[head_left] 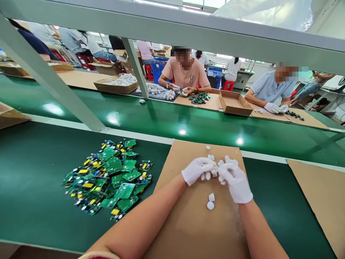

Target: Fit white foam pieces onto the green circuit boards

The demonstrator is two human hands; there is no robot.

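Note:
My left hand [198, 170], in a white glove, is closed with its fingertips pinched together above the cardboard sheet [194, 230]. Facing it, my right hand [236, 180], gloved too, has its fingers closed at the same spot. Between the fingertips is a small white plastic piece [215, 172]; the fingers partly cover it, and its exact shape cannot be made out. Beyond my right hand several similar white pieces [231, 160] lie in a cluster. Nearer to me on the cardboard are a round white piece [210, 205] and another white piece [211, 197] touching it.
Left of the cardboard, a heap of green circuit boards [113, 181] covers part of the green table [35, 201]. A metal frame post [54, 68] slants down at left. Across the green belt [161, 118], co-workers sit by a cardboard tray [234, 102]. Another cardboard sheet [320, 190] lies right.

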